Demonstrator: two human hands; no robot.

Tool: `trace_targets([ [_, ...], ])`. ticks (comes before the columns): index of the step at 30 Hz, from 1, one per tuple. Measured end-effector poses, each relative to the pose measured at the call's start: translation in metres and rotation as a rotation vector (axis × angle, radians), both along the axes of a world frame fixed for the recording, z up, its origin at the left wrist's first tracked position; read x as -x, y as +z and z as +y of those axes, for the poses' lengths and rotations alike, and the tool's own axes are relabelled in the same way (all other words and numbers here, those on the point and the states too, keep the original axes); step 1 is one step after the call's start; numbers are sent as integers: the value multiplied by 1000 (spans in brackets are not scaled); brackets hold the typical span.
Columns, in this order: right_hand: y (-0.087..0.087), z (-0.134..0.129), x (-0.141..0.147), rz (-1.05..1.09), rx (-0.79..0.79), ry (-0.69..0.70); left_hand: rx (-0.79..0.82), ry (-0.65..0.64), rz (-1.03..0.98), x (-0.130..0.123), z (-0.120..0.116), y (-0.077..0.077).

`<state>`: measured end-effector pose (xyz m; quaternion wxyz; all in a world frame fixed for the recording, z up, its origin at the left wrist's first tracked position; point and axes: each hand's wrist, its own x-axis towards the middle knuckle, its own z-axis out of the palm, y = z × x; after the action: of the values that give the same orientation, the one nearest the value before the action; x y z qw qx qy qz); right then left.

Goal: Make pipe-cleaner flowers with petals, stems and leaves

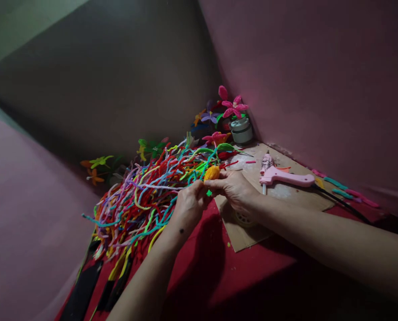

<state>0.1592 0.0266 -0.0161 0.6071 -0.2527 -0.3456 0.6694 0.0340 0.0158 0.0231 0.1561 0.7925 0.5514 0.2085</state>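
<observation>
Near the middle of the view, my left hand [190,204] and my right hand [234,187] meet around a small yellow-orange fuzzy piece [212,173]. The right thumb and fingers pinch it from the right, and the left fingertips press at its lower left side. A bit of green [209,193] shows just below the fingers. Behind and left of my hands lies a big tangled heap of colourful pipe cleaners [145,191]. A pink glue gun [286,177] rests to the right of my right hand.
Cardboard [246,238] lies under the glue gun on a red surface [199,267]. A grey-white jar [242,131] with a pink fuzzy flower [235,107] stands in the back corner. More fuzzy flowers [97,169] are at the left. Pipe cleaner pieces [336,183] lie along the right wall.
</observation>
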Motion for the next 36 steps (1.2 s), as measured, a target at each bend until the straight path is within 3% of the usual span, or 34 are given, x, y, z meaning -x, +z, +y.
trace_targets([
  [7,7,0,-8,-62,-124,70,29,28,-248,5,-2,-9],
  [15,0,6,-6,-74,-121,103,-187,74,9,5,-9,-16],
  [18,-1,5,-5,-63,-115,112,-223,68,22,6,-9,-19],
  [32,-4,4,-3,-104,-134,81,20,-1,-343,8,-7,-22],
  [36,-2,3,-3,-125,-156,115,-34,5,-369,11,-7,-21],
])
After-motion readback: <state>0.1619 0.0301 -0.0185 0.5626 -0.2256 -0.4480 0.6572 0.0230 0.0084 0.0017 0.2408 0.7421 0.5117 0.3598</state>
